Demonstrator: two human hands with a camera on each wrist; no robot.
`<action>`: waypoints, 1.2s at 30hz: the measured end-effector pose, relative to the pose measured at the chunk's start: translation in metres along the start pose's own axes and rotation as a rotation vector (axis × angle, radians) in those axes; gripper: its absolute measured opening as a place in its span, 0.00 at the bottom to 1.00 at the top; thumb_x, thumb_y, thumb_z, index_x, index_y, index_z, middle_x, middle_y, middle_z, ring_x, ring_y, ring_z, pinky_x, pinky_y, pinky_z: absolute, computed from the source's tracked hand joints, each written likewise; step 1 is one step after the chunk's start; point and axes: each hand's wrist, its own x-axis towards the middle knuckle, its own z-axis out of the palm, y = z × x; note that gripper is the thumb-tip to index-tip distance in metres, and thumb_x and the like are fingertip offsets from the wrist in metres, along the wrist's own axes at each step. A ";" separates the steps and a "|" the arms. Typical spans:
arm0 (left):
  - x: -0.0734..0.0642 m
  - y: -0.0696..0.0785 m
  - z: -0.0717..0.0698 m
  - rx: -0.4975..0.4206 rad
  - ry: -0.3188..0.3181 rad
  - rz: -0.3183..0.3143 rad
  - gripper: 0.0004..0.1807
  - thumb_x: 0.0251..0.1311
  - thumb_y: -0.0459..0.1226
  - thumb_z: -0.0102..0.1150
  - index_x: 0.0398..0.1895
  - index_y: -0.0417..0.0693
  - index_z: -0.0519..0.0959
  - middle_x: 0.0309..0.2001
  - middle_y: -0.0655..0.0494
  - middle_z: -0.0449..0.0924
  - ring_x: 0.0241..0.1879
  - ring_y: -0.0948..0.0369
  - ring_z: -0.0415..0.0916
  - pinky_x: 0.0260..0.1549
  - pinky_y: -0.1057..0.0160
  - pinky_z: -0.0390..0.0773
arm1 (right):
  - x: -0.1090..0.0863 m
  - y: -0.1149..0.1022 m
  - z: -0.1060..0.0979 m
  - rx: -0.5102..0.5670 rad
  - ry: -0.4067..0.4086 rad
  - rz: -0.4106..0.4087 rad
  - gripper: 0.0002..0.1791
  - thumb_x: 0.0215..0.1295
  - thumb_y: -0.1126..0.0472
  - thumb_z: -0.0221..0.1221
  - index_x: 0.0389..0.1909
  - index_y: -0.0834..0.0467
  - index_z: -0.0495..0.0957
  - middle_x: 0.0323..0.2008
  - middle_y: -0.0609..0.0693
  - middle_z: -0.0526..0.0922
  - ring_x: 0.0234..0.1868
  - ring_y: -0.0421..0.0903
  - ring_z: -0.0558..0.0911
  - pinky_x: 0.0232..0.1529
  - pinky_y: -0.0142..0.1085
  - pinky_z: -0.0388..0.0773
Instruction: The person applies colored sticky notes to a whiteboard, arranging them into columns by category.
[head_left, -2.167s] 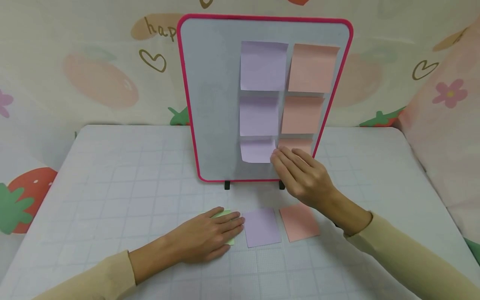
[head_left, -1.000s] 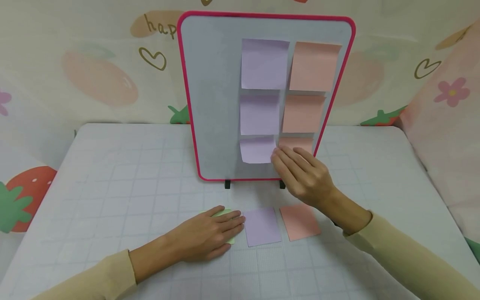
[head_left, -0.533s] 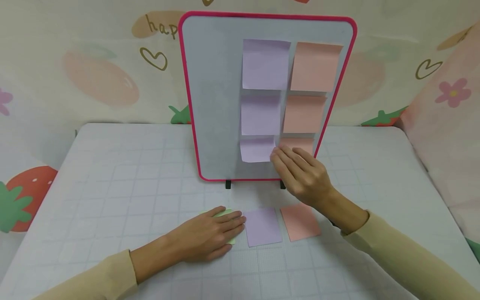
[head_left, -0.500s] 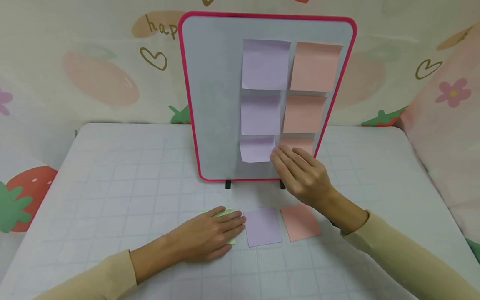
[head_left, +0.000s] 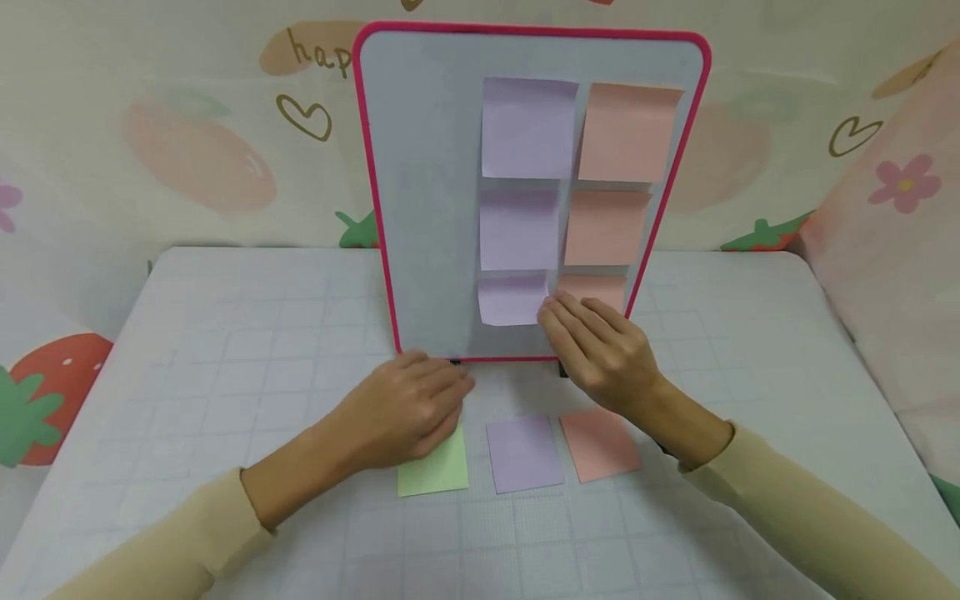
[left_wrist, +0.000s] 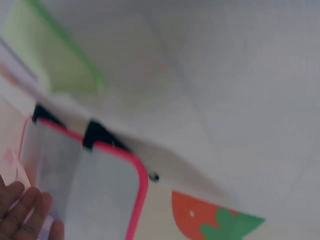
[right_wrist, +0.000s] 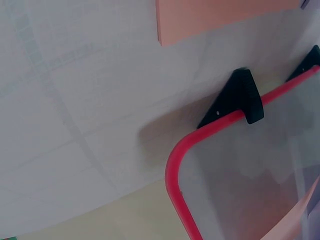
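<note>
A whiteboard [head_left: 431, 183] with a pink-red frame stands upright on the table. On it hang purple sticky notes [head_left: 529, 129] in one column and pink sticky notes [head_left: 628, 133] in another. My left hand [head_left: 416, 408] hovers over a green sticky-note pad [head_left: 435, 468], just below the board's lower left corner; its fingers look relaxed and hold nothing visible. The fingers of my right hand [head_left: 603, 350] point to the board at the lowest pink note [head_left: 600, 287], partly hiding it, beside the lowest purple note [head_left: 513, 300]. The right thumb and the fingertips' contact are hidden.
A purple sticky-note pad [head_left: 525, 454] and a pink sticky-note pad [head_left: 600, 446] lie in a row on the light table [head_left: 270, 375]. Black feet [right_wrist: 237, 97] support the board. A printed curtain [head_left: 195, 158] hangs behind.
My left hand has lifted off the green pad and moved up toward the board's lower edge, uncovering the pad's front part. My right hand has stayed at the lowest pink note.
</note>
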 end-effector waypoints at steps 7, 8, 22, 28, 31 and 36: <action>0.019 -0.033 -0.019 0.140 0.085 -0.123 0.23 0.60 0.35 0.58 0.59 0.36 0.79 0.59 0.45 0.80 0.60 0.50 0.76 0.56 0.48 0.75 | -0.003 -0.002 0.002 0.011 -0.011 -0.009 0.07 0.62 0.75 0.61 0.40 0.69 0.82 0.37 0.60 0.88 0.38 0.55 0.88 0.35 0.44 0.84; 0.021 -0.036 -0.020 0.165 0.064 -0.120 0.25 0.61 0.35 0.58 0.62 0.37 0.77 0.62 0.45 0.77 0.64 0.50 0.72 0.59 0.47 0.72 | -0.003 -0.002 0.002 0.011 -0.012 -0.010 0.07 0.62 0.74 0.61 0.40 0.69 0.82 0.37 0.60 0.88 0.38 0.55 0.88 0.35 0.44 0.84; 0.031 -0.048 -0.013 0.293 -0.176 -0.048 0.37 0.57 0.35 0.62 0.72 0.41 0.66 0.71 0.50 0.67 0.75 0.53 0.55 0.73 0.50 0.51 | -0.006 -0.002 0.002 -0.011 -0.034 -0.015 0.07 0.62 0.74 0.62 0.41 0.69 0.82 0.38 0.60 0.88 0.39 0.54 0.88 0.35 0.44 0.84; 0.034 -0.048 -0.013 0.336 -0.234 -0.049 0.39 0.56 0.38 0.65 0.73 0.42 0.65 0.72 0.51 0.65 0.75 0.53 0.54 0.74 0.49 0.47 | -0.009 -0.003 0.003 -0.009 -0.073 -0.031 0.07 0.63 0.73 0.61 0.41 0.69 0.82 0.38 0.60 0.88 0.39 0.55 0.88 0.37 0.44 0.84; 0.033 -0.047 -0.011 0.359 -0.233 -0.057 0.37 0.59 0.40 0.63 0.73 0.43 0.65 0.72 0.51 0.65 0.75 0.54 0.53 0.74 0.48 0.46 | -0.011 -0.004 0.003 -0.011 -0.101 -0.045 0.07 0.64 0.73 0.61 0.42 0.69 0.82 0.39 0.60 0.88 0.39 0.54 0.87 0.38 0.44 0.84; 0.032 -0.046 -0.007 0.407 -0.198 -0.065 0.34 0.62 0.42 0.58 0.73 0.43 0.67 0.72 0.52 0.65 0.75 0.54 0.54 0.74 0.48 0.47 | -0.015 -0.004 0.005 -0.007 -0.147 -0.060 0.07 0.67 0.71 0.58 0.43 0.68 0.81 0.40 0.60 0.87 0.41 0.55 0.87 0.39 0.44 0.84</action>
